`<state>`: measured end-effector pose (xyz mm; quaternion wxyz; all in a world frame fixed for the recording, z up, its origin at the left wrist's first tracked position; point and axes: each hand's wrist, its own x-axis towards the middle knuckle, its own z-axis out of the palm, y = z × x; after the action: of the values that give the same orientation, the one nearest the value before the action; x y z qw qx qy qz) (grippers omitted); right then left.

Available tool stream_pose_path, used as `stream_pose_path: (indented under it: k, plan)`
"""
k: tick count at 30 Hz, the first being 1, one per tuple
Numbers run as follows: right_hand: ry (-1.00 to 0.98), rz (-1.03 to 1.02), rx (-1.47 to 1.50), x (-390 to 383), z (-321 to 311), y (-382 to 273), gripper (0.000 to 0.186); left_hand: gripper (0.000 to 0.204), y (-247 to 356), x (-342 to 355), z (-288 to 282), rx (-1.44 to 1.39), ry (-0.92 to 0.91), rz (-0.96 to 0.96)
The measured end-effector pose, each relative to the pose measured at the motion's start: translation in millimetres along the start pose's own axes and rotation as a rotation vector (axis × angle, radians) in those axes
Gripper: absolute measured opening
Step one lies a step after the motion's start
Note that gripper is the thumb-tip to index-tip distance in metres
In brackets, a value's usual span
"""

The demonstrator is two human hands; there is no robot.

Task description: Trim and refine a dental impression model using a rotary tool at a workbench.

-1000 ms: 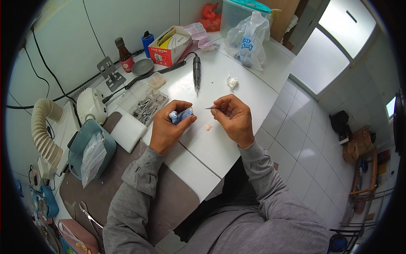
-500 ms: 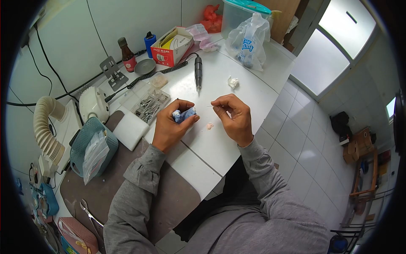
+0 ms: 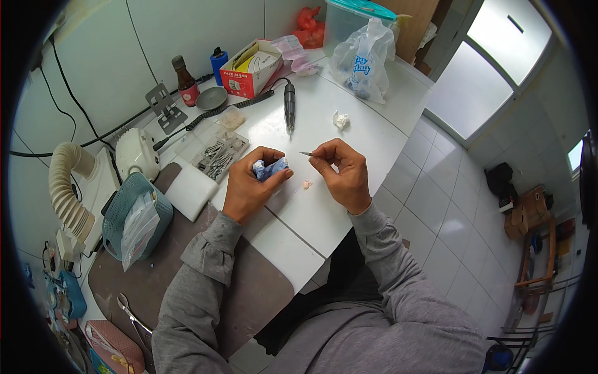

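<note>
My left hand point(image 3: 252, 187) grips a light blue, lumpy piece point(image 3: 271, 168) with pale bits on it, above the white tiled worktop point(image 3: 293, 227). Just right of it, my right hand point(image 3: 339, 174) pinches a thin, pointed metal piece point(image 3: 306, 153) between thumb and index finger, its tip toward the blue piece but apart from it. A small pale pink scrap point(image 3: 307, 184) lies below and between my hands. Beyond them lie a corded rotary handpiece point(image 3: 289, 106) and a crumpled white tissue point(image 3: 341, 120).
A case of small bits point(image 3: 217, 159), white pad point(image 3: 190, 191), teal basket point(image 3: 137, 218) and hose unit point(image 3: 71, 162) line the left. A red-and-white box point(image 3: 246, 75), bottle point(image 3: 185, 81) and plastic bag point(image 3: 361, 68) stand behind. Pliers point(image 3: 134, 315) rest on a brown mat point(image 3: 249, 293). Floor tiles point(image 3: 439, 199) extend right.
My hands have shifted only slightly. The thin metal piece in my right hand has changed angle a little. Both hands keep their grips.
</note>
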<state>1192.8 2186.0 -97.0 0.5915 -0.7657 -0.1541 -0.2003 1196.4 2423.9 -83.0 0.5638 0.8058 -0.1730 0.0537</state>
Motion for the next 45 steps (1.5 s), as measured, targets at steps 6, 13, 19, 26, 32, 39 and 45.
stream_pose_path:
  k: [6,13,19,26,32,39,45]
  plan:
    - [-0.056,-0.134,0.092,1,3,3,0.009,0.034,2,0,2,0.001,-0.012,-0.001]
    - [-0.225,-0.140,0.032,0,7,-12,0.011,0.033,-1,0,1,-0.030,-0.019,0.031]
    - [-0.172,-0.186,-0.098,2,7,-19,0.008,0.033,-2,1,3,-0.023,-0.015,0.033]
    - [-0.031,-0.136,-0.440,14,-8,1,0.005,0.039,-9,2,7,-0.077,0.077,-0.006]
    - [-0.173,0.050,-0.401,33,-25,11,0.014,0.051,-14,4,7,0.072,0.169,0.187]
    - [-0.052,-0.136,-0.729,82,-64,30,0.023,0.048,-19,2,5,0.062,0.143,0.071]
    - [-0.141,-0.155,-0.791,95,-81,60,0.018,0.043,-5,3,9,-0.087,0.102,0.072]
